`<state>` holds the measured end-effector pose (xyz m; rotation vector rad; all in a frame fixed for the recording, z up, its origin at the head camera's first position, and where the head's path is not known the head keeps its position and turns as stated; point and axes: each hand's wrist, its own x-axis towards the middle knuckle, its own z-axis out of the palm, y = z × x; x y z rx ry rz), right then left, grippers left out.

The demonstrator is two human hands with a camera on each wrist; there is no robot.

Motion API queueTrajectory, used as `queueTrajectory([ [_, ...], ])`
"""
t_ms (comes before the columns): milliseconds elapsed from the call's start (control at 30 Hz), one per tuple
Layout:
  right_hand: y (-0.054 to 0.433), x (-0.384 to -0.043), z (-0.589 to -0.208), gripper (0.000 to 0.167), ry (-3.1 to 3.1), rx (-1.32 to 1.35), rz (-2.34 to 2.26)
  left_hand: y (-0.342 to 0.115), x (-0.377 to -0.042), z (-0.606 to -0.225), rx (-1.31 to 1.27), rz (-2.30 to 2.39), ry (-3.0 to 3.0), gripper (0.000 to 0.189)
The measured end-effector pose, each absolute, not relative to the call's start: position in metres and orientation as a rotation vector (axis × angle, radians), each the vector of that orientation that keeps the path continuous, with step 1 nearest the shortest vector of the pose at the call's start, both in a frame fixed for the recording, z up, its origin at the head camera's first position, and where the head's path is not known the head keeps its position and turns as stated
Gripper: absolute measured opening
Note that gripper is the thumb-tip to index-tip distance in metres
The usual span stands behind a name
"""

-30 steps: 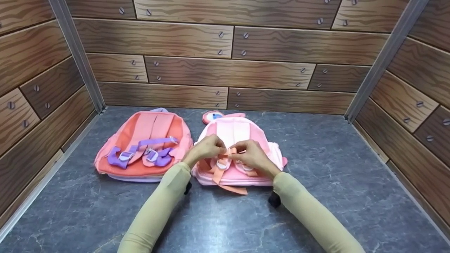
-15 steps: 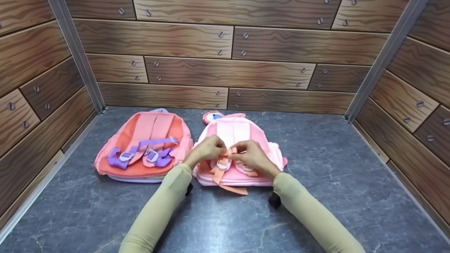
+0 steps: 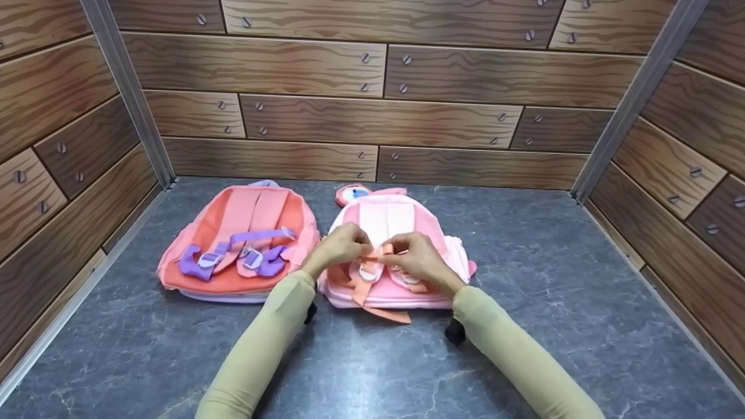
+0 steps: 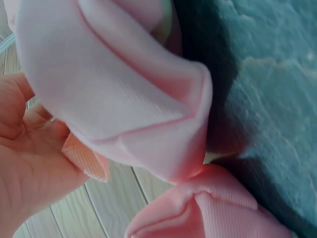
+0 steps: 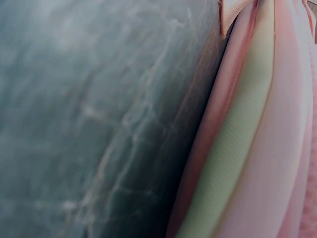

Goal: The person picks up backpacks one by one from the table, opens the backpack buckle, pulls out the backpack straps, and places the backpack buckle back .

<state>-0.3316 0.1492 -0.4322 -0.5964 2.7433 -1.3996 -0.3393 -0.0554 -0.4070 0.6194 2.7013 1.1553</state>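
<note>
A pale pink backpack (image 3: 387, 218) lies with its strap side up in the middle of the head view. Over its lower back, my left hand (image 3: 344, 244) pinches an orange webbing strap (image 3: 371, 255) between thumb and fingers. From the other side, my right hand (image 3: 418, 255) pinches an orange webbing loop (image 3: 386, 250) close by. Just below them sits a white buckle (image 3: 368, 272), its loose orange tail (image 3: 387, 315) trailing onto the table. The left wrist view has my left palm (image 4: 34, 163) beside an orange strap piece (image 4: 86, 157). My right hand is out of the right wrist view.
To the left lies a coral backpack (image 3: 233, 233) with purple straps (image 3: 270, 262), close against the pink one. An eye-shaped plush piece (image 3: 352, 194) sticks out behind the pink backpack. Wood-patterned walls (image 3: 372, 116) enclose the dark marbled table (image 3: 524, 244).
My left hand and forearm have shifted very slightly to the left since half a second ago. My right hand and both backpacks look unmoved.
</note>
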Motion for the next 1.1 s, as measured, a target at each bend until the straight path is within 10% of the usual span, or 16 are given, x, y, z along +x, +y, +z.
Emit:
queueTrajectory([
  [1100,0.1502,-0.3303,-0.4313,0.018,2.799,-0.584,-1.362,-0.051,-0.3405,-0.4091,0.656,1.162,2.73,0.013],
])
